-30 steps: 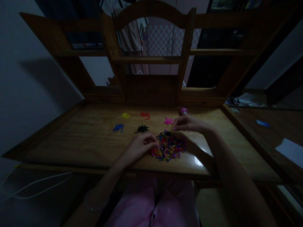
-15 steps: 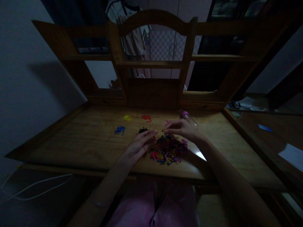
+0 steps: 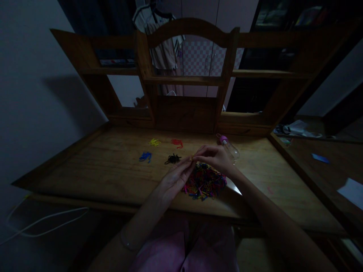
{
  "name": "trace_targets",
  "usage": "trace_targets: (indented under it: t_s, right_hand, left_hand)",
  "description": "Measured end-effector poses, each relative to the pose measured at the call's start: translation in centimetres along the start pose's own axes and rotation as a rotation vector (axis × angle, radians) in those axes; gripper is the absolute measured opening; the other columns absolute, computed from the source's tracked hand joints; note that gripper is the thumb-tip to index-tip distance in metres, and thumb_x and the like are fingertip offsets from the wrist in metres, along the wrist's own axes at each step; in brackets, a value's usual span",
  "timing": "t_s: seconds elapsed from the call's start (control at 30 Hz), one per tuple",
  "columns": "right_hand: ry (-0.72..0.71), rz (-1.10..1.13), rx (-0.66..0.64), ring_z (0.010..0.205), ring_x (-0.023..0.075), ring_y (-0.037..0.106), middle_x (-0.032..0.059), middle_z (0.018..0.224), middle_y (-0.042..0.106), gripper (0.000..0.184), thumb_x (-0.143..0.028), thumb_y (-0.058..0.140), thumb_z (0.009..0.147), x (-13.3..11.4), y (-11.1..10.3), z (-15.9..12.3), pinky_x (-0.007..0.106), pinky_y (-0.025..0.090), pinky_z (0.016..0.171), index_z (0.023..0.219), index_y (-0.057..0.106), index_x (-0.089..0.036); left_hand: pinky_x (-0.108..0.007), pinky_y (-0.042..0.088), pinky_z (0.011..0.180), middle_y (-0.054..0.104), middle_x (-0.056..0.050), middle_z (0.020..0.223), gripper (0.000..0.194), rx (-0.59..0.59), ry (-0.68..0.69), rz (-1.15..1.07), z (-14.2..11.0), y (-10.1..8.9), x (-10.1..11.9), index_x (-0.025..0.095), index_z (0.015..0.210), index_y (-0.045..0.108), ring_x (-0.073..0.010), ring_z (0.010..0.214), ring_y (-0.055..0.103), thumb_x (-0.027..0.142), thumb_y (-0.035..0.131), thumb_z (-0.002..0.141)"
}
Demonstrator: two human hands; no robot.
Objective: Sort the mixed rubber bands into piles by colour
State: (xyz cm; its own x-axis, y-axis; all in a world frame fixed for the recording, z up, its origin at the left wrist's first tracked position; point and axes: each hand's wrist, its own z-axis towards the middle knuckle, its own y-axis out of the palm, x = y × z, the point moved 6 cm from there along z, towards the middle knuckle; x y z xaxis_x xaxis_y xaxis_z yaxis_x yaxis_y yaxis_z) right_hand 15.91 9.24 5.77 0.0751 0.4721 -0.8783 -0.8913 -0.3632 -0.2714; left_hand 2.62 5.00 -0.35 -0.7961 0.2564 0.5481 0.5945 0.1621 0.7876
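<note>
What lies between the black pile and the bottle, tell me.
The left hand, nearer the black pile, and the right hand, nearer the bottle, meet there in the head view; anything they cover is hidden.

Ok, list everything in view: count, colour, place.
Desk: one, brown, centre
Shelf unit: one, brown, desk's back
Yellow heap: one, yellow, back left
Blue heap: one, blue, left
Red heap: one, red, back middle
Black heap: one, black, middle
Mixed heap: one, multicoloured, front middle
Bottle: one, clear, pink-capped, back right
Card: one, blue, far right
Paper: one, white, far right
Cord: one, white, lower left
Clothes: uncountable, pale, background
Cupboard: one, pink, background
Small piece: one, yellowish, above desk
Left hand: one, bare, against right hand
Right hand: one, bare, pinching small piece
</note>
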Motion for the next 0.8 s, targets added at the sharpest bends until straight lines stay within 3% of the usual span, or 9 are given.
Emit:
trace_targets:
  t_s: [0.23,0.53,0.67,0.8]
  right_hand:
    - [-0.099,-0.212,0.024,0.074,0.0165,0.061,0.0054,0.084,0.068,0.021,-0.041,0.072,0.082,-0.7,-0.5,-0.1,0.030,0.047,0.065,0.081,0.075,-0.021]
    - [-0.137,-0.172,-0.037,0.081,0.0171,0.062,0.0056,0.091,0.068,0.017,-0.035,0.067,0.087,-1.2,-0.1,-0.3,0.029,0.046,0.066,0.093,0.077,-0.024]
    - [-0.062,-0.076,0.063,0.071,0.0139,0.058,0.0051,0.087,0.067,0.022,-0.035,0.059,0.092,-1.6,-1.0,-0.2,0.027,0.043,0.059,0.095,0.076,-0.021]
    - [0.018,0.019,0.215,0.063,0.0135,0.053,0.0037,0.073,0.062,0.029,-0.040,0.055,0.093,-0.4,-2.9,-0.1,0.027,0.040,0.055,0.089,0.074,-0.018]
  left_hand:
    - [-0.022,0.060,0.086,0.074,-0.010,0.093,0.019,0.031,-0.021,0.004,0.2,-0.6,0.4,0.007,0.081,0.071,-0.0149,0.090,0.072,0.002,0.056,0.090]
    - [-0.020,0.059,0.089,0.073,-0.011,0.105,0.019,-0.047,-0.071,0.029,-0.2,-0.3,0.5,0.007,0.092,0.073,-0.0170,0.102,0.070,0.003,0.054,0.090]
    - [-0.019,0.060,0.087,0.072,-0.015,0.106,0.020,0.015,-0.167,-0.059,-0.3,-0.5,0.3,0.004,0.095,0.070,-0.0192,0.105,0.069,0.005,0.050,0.093]
    - [-0.023,0.060,0.089,0.072,-0.016,0.105,0.020,-0.012,-0.208,-0.134,-0.4,-0.6,0.6,0.004,0.093,0.068,-0.0219,0.110,0.067,0.006,0.048,0.094]
